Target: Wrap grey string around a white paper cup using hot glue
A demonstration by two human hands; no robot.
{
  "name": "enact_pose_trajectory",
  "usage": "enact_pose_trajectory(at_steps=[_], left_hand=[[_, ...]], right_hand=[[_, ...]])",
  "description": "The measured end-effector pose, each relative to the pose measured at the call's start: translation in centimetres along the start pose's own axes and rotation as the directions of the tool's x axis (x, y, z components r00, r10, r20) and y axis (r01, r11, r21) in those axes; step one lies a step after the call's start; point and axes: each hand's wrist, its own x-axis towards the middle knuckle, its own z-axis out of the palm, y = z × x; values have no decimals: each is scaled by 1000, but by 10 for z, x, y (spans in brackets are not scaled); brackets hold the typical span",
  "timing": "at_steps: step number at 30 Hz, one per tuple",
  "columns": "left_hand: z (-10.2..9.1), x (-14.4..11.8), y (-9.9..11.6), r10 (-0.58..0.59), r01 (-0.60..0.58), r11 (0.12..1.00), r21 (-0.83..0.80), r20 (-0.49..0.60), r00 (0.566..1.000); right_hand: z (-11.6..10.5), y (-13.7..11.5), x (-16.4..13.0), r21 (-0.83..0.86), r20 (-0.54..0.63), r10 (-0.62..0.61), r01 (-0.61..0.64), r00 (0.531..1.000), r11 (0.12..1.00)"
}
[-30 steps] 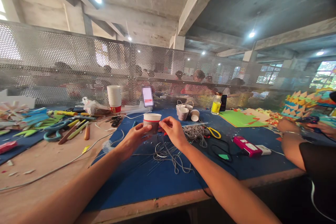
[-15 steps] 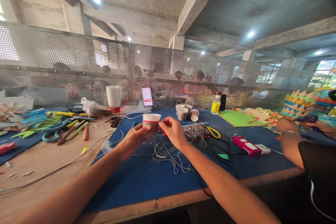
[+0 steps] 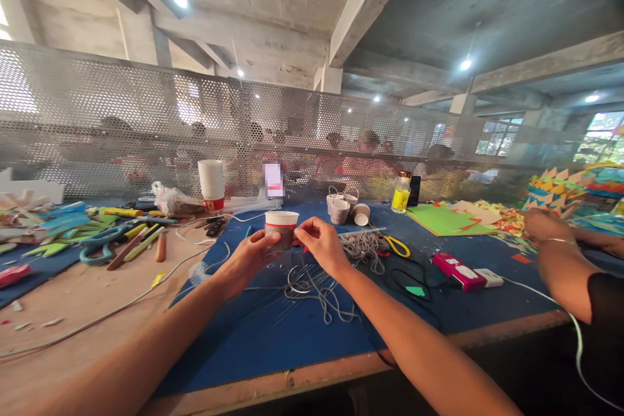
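A small paper cup with a white rim, a red band and grey cord wound round its lower part is held upright above the blue mat. My left hand grips it from the left, thumb on its front. On the cup's right side, the fingertips of my right hand are pinched together at the grey cord, partly hiding it. Loose grey cord trails below onto the mat. Behind my right hand lies a tangled heap of the same cord. Several cord-wrapped cups stand farther back, one tipped over.
Left are a stack of paper cups, blue-handled scissors and hand tools. Rightward lie yellow-handled scissors, a pink box, a yellow-labelled bottle and green paper. A co-worker's arm reaches in at right.
My hands and the cup stay almost still. At right, the co-worker's arm has shifted rightward, and the dark blue tool seen in that person's hand no longer shows.
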Motion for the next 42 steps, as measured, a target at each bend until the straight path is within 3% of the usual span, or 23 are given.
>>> enact_pose_trajectory(at_steps=[42], left_hand=[[7, -6, 5, 0, -1, 1000, 31, 18, 1000]], right_hand=[[-4, 0, 2, 80, 18, 152, -153, 988, 985]])
